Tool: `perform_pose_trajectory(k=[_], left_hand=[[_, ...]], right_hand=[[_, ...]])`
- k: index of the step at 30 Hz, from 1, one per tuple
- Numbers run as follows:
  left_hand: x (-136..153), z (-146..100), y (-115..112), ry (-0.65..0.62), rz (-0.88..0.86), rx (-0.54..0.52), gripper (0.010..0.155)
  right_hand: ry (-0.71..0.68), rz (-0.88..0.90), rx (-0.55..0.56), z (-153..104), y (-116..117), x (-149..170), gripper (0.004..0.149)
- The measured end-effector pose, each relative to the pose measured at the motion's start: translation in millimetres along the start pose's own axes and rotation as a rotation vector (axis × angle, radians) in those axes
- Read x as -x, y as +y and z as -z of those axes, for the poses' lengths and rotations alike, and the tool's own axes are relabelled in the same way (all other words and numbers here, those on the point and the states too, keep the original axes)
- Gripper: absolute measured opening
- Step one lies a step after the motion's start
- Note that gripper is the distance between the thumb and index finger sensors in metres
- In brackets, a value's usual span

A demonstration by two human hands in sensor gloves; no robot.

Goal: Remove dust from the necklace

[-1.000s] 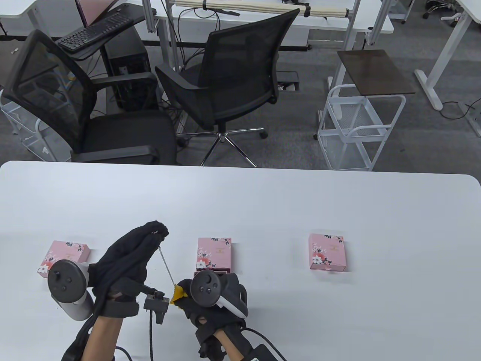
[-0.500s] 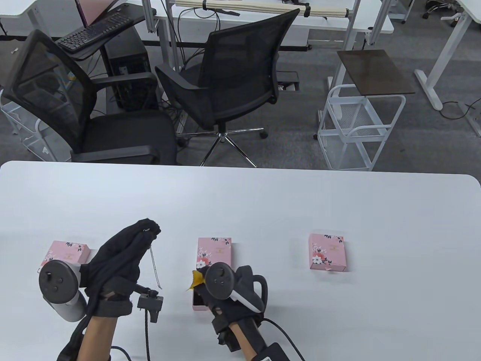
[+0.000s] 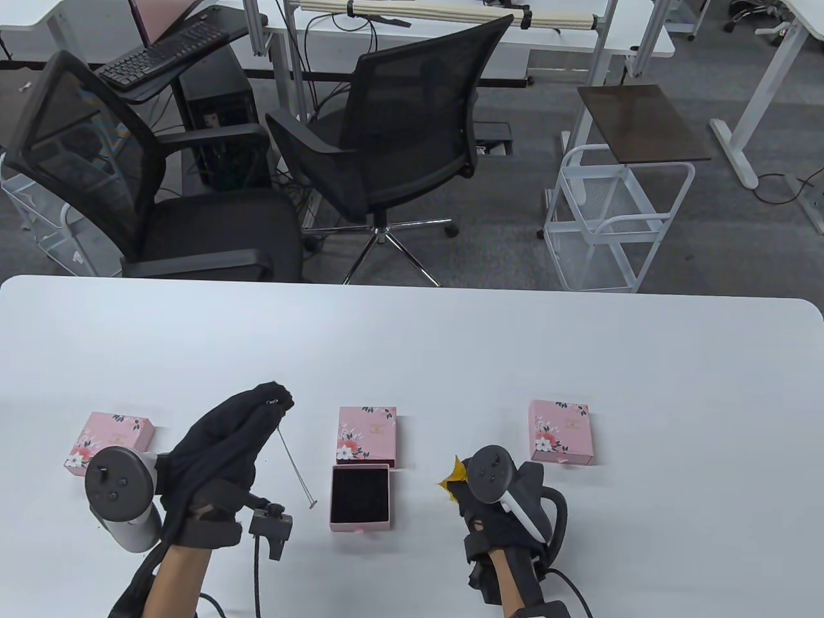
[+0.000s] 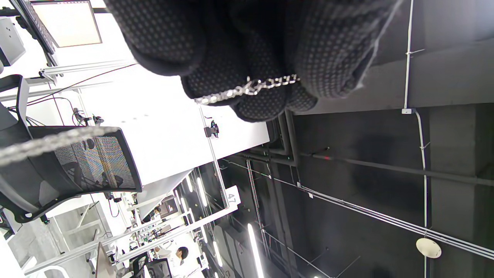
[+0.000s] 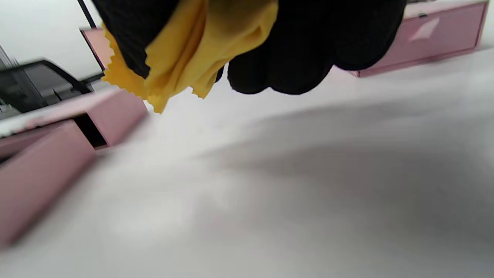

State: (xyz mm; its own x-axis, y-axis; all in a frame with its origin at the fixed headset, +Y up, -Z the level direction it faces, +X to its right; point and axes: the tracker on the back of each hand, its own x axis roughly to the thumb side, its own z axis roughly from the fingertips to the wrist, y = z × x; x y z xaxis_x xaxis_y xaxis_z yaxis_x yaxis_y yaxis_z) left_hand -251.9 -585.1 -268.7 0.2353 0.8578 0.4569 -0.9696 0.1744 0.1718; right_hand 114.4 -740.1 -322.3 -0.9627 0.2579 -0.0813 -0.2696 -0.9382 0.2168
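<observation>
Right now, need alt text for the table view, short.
Left hand holds a thin necklace up by one end, its lower end hanging near the white table. Right hand grips a yellow cloth beside an open pink box. Three closed pink boxes lie in a row.

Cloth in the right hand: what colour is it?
Yellow cloth, with a zigzag-cut edge; clearest in the right wrist view.

Three boxes are set in a row across the lower part of the table: a left box, a middle box and a right box. An open tray is placed just below the middle box. The necklace is hung left of the tray, the cloth to its right
</observation>
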Motion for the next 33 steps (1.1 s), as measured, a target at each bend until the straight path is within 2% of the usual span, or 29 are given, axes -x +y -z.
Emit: perform_pose_trajectory(k=[2,5,6,9,12,15,17,18,22,26,28,31,33], left_hand=[[0.3,0.5,-1.4,-0.001,0.003,0.005,0.035],[1.1,0.5,-4.4,0.0,0.009,0.015,0.035],[1.3,0.3,-5.2,0.001,0.011,0.018,0.035],[1.5,0.1,-7.5,0.001,0.016,0.029,0.035],[2.4,0.0,-9.4,0.007,0.023,0.042,0.035],[4.4,0.4,-12.5,0.017,0.029,0.064,0.035],[6.1,0.5,-16.1,0.027,0.039,0.082,0.035],[6.6,0.2,-17.6,0.035,0.054,0.091,0.035],[7.6,-0.4,-24.8,0.028,0.076,0.115,0.035],[6.9,-2.5,-32.0,0.015,0.086,0.141,0.035],[6.5,-2.9,-34.3,0.009,0.089,0.152,0.035],[7.5,-2.7,-33.2,0.01,0.098,0.143,0.036],[9.6,-1.3,-28.2,0.022,0.096,0.124,0.035]], right_hand=[[0.007,-0.065,-0.024,4.3,9.6,-1.3,0.053],[0.031,-0.213,-0.161,8.9,24.0,-7.4,0.071],[0.032,-0.234,-0.169,8.4,24.0,-8.9,0.074],[0.012,-0.249,-0.117,3.9,14.8,-14.3,0.083],[-0.027,-0.197,-0.04,-7.3,-5.0,-18.5,0.085],[-0.1,-0.094,0.071,-21.3,-27.4,-26.1,0.082],[-0.204,0.067,0.169,-34.8,-46.0,-37.8,0.076],[-0.251,0.159,0.175,-39.9,-53.1,-45.5,0.074],[-0.461,0.455,0.061,-49.7,-67.8,-84.5,0.067],[-0.646,0.547,-0.032,-56.4,-67.3,-129.1,0.07],[-0.678,0.535,-0.021,-55.3,-59.5,-142.7,0.068],[-0.685,0.535,0.008,-47.2,-49.4,-150.4,0.045],[-0.674,0.545,0.022,-43.3,-50.3,-144.1,0.037]])
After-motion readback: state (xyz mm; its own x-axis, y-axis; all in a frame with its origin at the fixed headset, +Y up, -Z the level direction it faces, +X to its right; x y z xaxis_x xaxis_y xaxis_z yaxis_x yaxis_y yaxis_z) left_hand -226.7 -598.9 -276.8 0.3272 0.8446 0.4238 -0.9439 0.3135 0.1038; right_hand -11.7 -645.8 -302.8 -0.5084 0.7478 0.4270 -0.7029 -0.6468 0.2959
